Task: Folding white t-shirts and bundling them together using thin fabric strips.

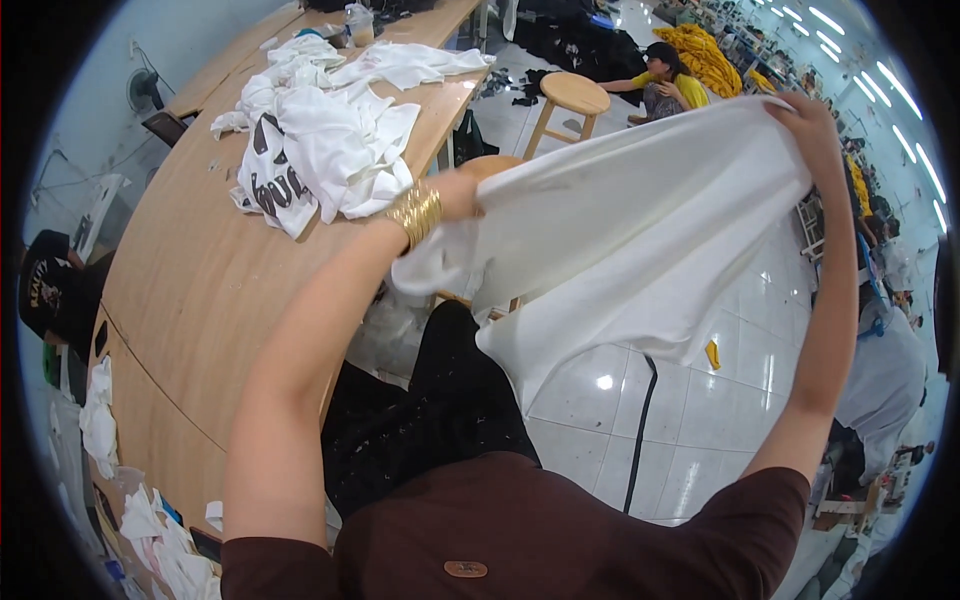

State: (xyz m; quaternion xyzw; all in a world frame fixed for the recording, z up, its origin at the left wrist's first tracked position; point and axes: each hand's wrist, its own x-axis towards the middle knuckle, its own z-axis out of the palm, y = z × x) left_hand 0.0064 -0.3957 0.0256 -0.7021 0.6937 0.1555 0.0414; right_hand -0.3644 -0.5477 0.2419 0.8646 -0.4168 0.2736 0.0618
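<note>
A large white piece of fabric [620, 240] is stretched in the air between my two hands, off the right side of the table. My left hand [462, 195], slightly blurred, is closed on its left end beside the table edge; gold bangles circle that wrist. Up at the far right, my right hand [808, 130] grips the opposite upper corner with the arm raised. The cloth hangs in folds, and its lower part drops toward my knee. A pile of white garments [345, 140], one with dark lettering, lies on the table by my left hand.
The long wooden table [190, 290] curves along my left. Wooden stools [575, 93] stand past the fabric. A person [672, 85] in yellow crouches near dark and yellow cloth heaps [700, 55]. A black cable [642, 435] crosses the tiled floor. A plastic cup [359, 24] stands on the table.
</note>
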